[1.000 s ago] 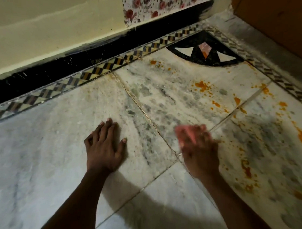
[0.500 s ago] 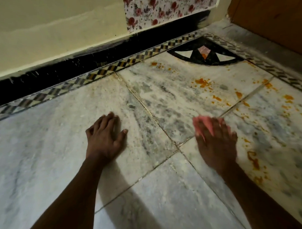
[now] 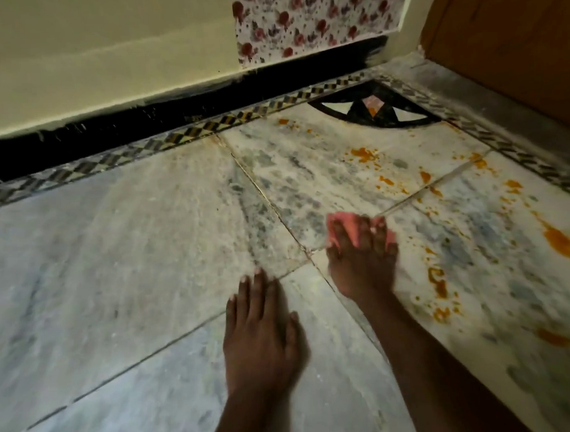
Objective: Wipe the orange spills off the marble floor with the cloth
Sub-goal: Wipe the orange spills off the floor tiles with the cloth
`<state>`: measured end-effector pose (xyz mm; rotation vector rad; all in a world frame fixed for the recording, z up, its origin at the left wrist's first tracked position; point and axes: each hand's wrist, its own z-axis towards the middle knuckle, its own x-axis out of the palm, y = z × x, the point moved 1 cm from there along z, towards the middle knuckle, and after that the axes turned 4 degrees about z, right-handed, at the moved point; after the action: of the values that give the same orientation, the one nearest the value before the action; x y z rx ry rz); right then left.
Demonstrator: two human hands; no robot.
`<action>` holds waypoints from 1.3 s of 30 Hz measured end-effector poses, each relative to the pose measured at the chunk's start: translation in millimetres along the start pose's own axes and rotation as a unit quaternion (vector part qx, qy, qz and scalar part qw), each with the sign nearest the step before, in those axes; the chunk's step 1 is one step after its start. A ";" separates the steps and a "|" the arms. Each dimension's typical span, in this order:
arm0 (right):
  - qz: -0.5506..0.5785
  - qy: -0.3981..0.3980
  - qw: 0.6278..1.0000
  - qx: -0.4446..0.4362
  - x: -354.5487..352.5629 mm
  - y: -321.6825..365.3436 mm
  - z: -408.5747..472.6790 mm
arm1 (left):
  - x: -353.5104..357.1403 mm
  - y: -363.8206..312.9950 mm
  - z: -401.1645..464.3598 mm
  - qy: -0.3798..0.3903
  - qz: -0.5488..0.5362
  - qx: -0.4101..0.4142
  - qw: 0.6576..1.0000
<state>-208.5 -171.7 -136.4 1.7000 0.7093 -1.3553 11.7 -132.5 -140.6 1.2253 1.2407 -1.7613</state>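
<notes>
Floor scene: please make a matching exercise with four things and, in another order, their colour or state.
Things:
1. cloth
2. left hand
3. spills
4. skirting

States:
A. black, along the wall
B. pink, under the right hand
C. orange, on the marble
D. flat on the floor, holding nothing

Pairs: 1-B, 2-D, 3-C, 4-A
</notes>
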 end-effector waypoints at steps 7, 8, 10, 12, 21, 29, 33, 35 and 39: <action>-0.061 -0.011 0.990 -0.130 -14.1 -71.3 -101.7 | -5.2 -3.8 4.8 0.016 0.032 -0.010 0.999; -0.057 -0.026 0.995 -0.078 -17.4 -83.1 -83.7 | -5.2 -3.6 4.7 0.012 0.028 -0.011 0.999; -0.022 -0.043 0.998 0.033 -23.1 -86.6 -33.1 | -5.3 -3.7 4.5 0.001 0.028 -0.009 1.000; 0.011 -0.023 0.997 0.067 -21.3 -69.1 5.1 | -3.9 -3.8 5.0 -0.005 0.031 -0.008 0.999; -0.021 -0.017 0.998 -0.054 -23.5 -107.7 -124.9 | -8.5 -9.1 4.5 0.004 0.029 -0.004 1.000; -0.013 -0.002 0.996 -0.086 -18.8 -67.9 -97.9 | -10.5 -12.7 -3.1 0.000 -0.033 0.031 0.999; -0.028 -0.006 0.998 -0.055 -28.7 -130.3 -168.0 | -2.0 -44.0 -47.4 0.019 -0.046 0.028 0.998; -0.023 -0.027 0.999 0.026 -30.6 -141.6 -135.0 | 11.6 -71.1 -78.0 0.036 -0.019 0.056 0.998; 0.007 -0.003 1.000 0.026 -22.3 -112.7 -96.2 | 20.5 -89.9 -100.2 0.053 0.006 0.064 0.997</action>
<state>-260.0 -31.0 -136.6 1.7381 0.6616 -1.3796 -42.5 -7.6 -141.5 1.4119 1.1917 -1.8102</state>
